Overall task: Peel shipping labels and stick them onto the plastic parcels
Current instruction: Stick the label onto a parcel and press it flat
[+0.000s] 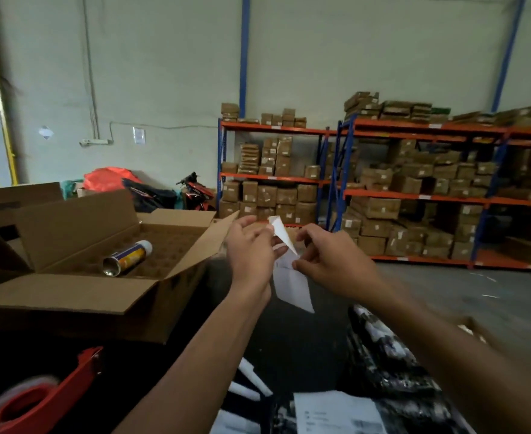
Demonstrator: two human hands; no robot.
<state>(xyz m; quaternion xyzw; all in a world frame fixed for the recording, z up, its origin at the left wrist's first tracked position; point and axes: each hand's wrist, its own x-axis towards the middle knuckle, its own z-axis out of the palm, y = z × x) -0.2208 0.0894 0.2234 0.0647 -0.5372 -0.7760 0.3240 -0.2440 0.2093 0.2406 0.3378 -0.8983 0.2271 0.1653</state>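
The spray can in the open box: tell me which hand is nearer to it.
Left. The left hand is just right of the box flap, with the spray can farther to its left. The right hand is beyond it, farther right.

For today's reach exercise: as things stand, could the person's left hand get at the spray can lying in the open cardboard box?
Probably not right away. The left hand is pinching the shipping label together with the right hand. The path itself looks free: the spray can lies uncovered in the open cardboard box, flaps folded back.

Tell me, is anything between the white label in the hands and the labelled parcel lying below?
Nothing visible. Both hands hold the white paper label in open air above the black plastic parcel.
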